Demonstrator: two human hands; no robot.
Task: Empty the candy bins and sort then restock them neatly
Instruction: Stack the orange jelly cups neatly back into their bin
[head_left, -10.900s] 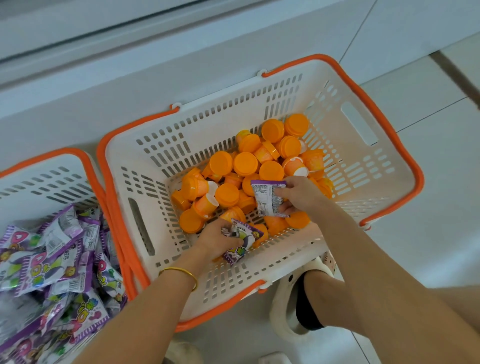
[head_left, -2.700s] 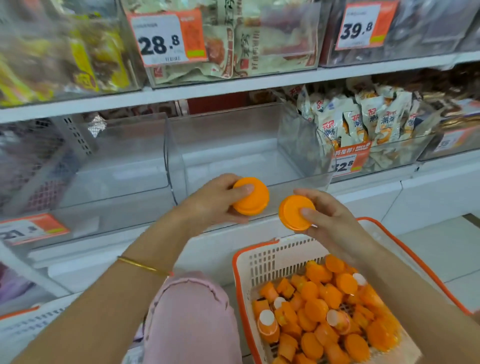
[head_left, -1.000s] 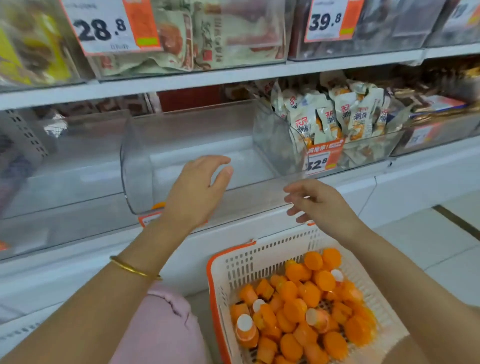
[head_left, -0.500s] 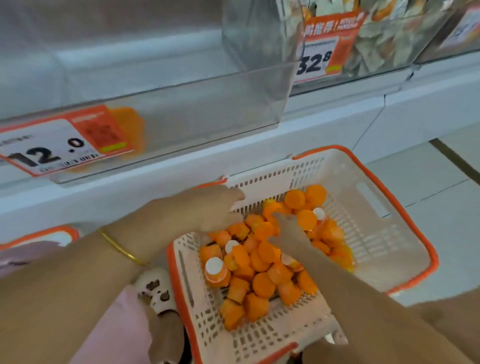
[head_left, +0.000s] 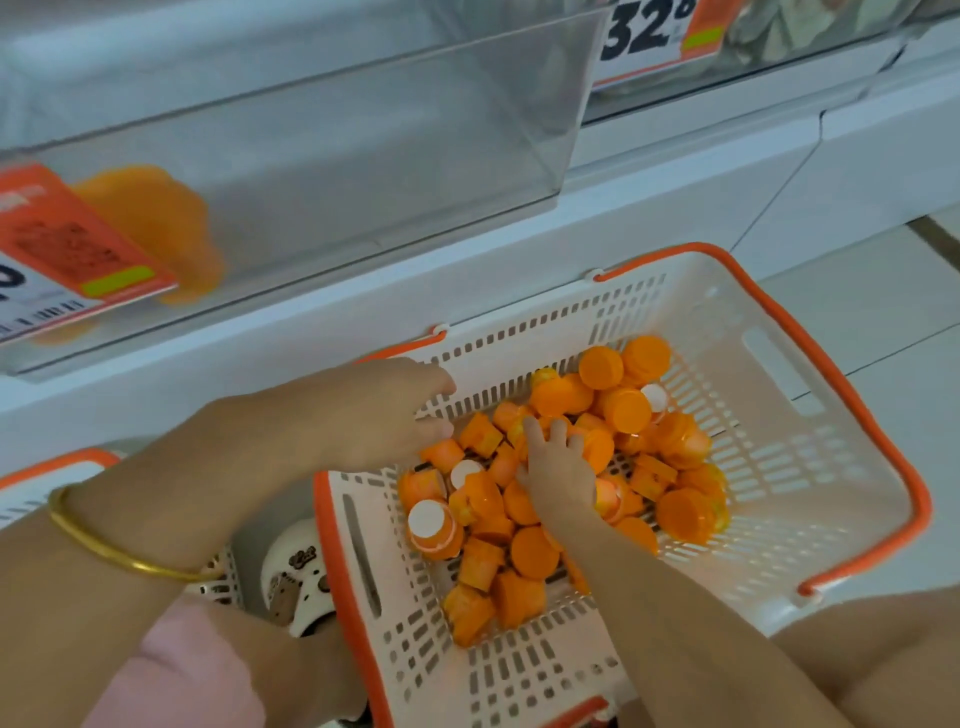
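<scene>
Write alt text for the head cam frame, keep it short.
A person's right hand reaches into a pile of orange candy cups in a white, orange-rimmed basket, the left hand over its rim. Above, a clear shelf bin holds something orange, blurred, behind a price tag.

gold bangle (head_left: 93, 540) on l wrist, pink garment (head_left: 176, 670), white clog (head_left: 296, 571)

The pale tiled floor (head_left: 857, 312) carries a white basket (head_left: 883, 467) with an orange rim, a second basket (head_left: 52, 462) at the left edge, and a white shoe (head_left: 296, 577) between them. On the white shelf (head_left: 649, 171) above stands a clear bin (head_left: 363, 130).
</scene>
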